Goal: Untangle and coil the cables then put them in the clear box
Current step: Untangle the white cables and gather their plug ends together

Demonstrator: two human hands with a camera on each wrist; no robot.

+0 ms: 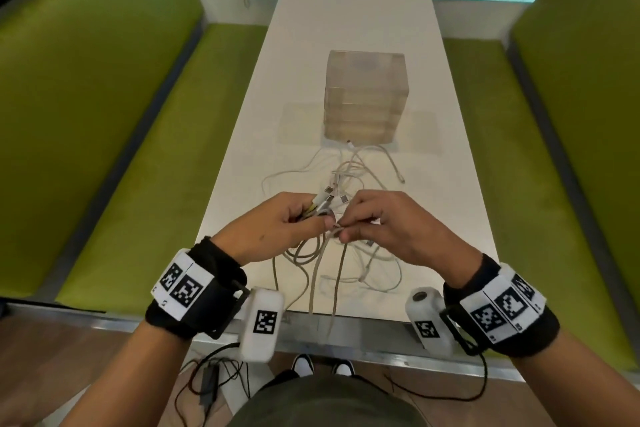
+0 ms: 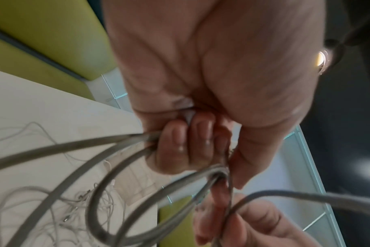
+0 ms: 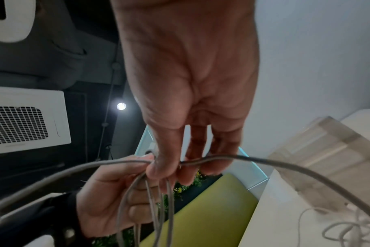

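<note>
Over the near end of the white table (image 1: 346,28), my left hand (image 1: 298,218) grips several loops of a grey braided cable (image 1: 313,256), with plug ends (image 1: 329,199) sticking out past its fingers. My right hand (image 1: 360,224) pinches the same grey cable right beside the left thumb. In the left wrist view my left hand (image 2: 190,142) curls round the grey loops (image 2: 108,167). The right wrist view shows my right hand (image 3: 169,167) pinching the grey cable (image 3: 285,165). A tangle of white cables (image 1: 349,170) lies between my hands and the clear box (image 1: 365,97).
Green upholstered benches (image 1: 145,156) run along both sides of the narrow table. The clear box (image 3: 319,150) stands mid-table on a clear sheet. More white cable (image 1: 374,270) lies under my right hand. Thin black wires hang from my wrist cameras over the wooden floor (image 1: 86,374).
</note>
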